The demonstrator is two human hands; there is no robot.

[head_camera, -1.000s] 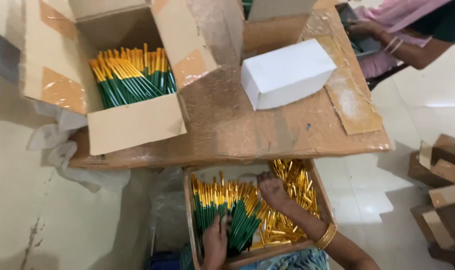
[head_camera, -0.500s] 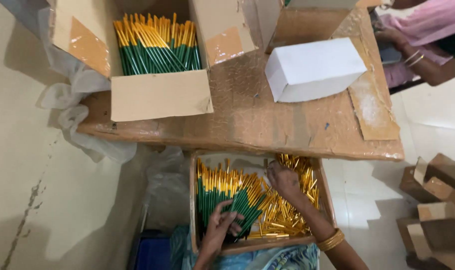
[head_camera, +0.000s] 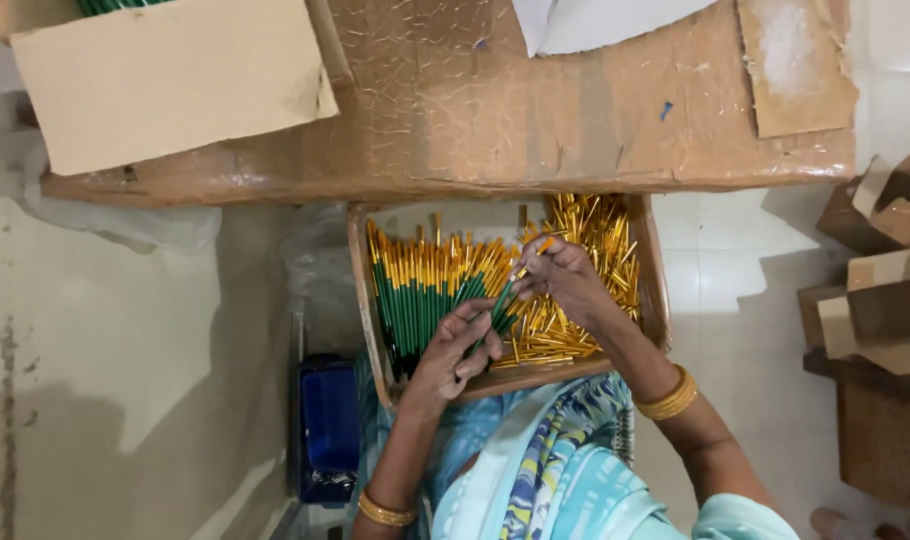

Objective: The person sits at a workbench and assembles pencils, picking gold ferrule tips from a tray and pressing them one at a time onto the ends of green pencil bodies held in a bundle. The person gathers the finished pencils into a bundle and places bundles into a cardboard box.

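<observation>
the left hand [head_camera: 457,352] is curled around the lower ends of a small bunch of green sticks [head_camera: 495,305], fingers pressed closed on them just above the near edge of a shallow wooden tray [head_camera: 360,290] that rests on the person's lap. the right hand [head_camera: 565,280] is pinching the upper, gold-tipped ends of the same bunch between thumb and fingertips, so the bunch runs slantwise between the two hands, over the middle of the tray. in the left half of the tray lies a dense row of green sticks with gold tips [head_camera: 425,290], laid side by side and pointing away from the person. the right half holds a loose heap of gold pieces [head_camera: 595,235], jumbled at all angles, and the right hand hovers partly over it. both wrists wear gold bangles [head_camera: 667,396]. beyond the tray stands a low table [head_camera: 495,110] wrapped in brown tape, its edge just above the tray's far side. on the table's left end sits a cardboard box [head_camera: 170,80], with a few green tips showing at its top, and a white box [head_camera: 595,20] is cut off at the upper edge of the view. a blue container [head_camera: 327,420] sits on the floor beside the person's left arm, and stacked cardboard pieces [head_camera: 880,270] lie on the right.
</observation>
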